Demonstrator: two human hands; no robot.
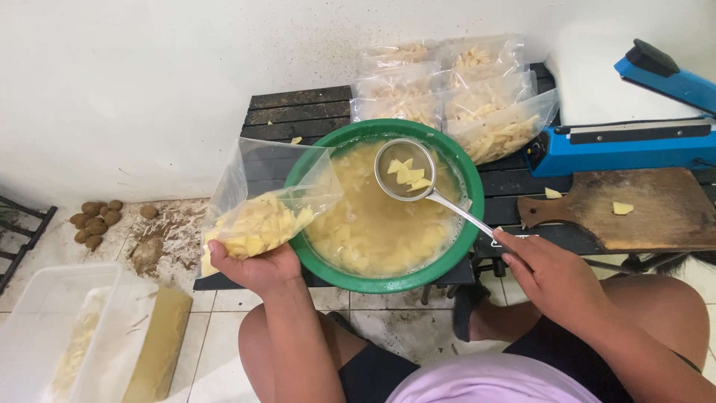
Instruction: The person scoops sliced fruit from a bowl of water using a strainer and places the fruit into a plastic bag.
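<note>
Right hand (pixel 548 272) clamps strainer (pixel 406 170) (over green basin (pixel 468 224)) | left hand (pixel 257 265) grips bag (pixel 261 198) – touching basin rim

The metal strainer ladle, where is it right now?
In the head view the strainer ladle sits over the green basin, centre frame, holding potato pieces, its handle in the right hand.

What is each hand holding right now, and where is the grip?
The left hand holds the plastic bag from underneath, at its filled bottom. The right hand grips the strainer at its handle's end.
</note>
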